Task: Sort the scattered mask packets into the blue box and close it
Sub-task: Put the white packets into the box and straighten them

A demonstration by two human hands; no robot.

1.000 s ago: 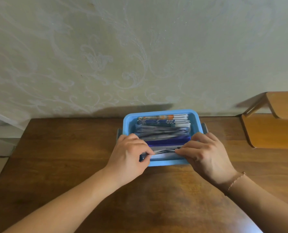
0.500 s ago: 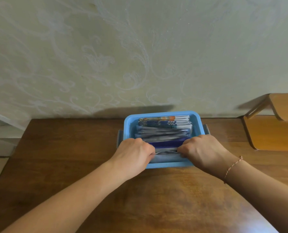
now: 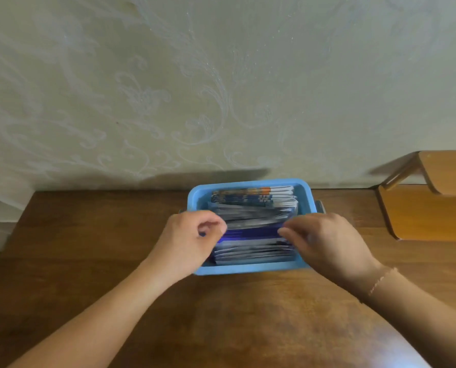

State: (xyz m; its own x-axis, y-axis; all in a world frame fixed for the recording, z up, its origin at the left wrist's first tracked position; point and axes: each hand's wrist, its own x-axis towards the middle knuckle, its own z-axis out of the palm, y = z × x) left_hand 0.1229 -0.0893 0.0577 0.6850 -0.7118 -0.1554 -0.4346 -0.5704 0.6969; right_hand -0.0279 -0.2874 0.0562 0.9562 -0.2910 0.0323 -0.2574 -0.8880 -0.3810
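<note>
The blue box [image 3: 248, 269] sits open on the wooden table [image 3: 221, 314] near the wall. Several mask packets [image 3: 253, 219] stand packed in it on edge, white, grey and dark blue. My left hand [image 3: 192, 240] hovers over the box's left side, fingers loosely curled with nothing in them. Over the right side is my right hand [image 3: 325, 243]; its fingertips are at the right ends of the packets and it holds nothing. Both hands are motion-blurred. I see no lid.
A grey latch [image 3: 320, 206] sticks out at the box's right side. A light wooden chair or shelf [image 3: 428, 208] stands to the right of the table. The patterned wall [image 3: 221, 88] rises just behind the box.
Both hands have come up off the front packets they were pressing on and have moved slightly apart. The front packets now show in the box.
</note>
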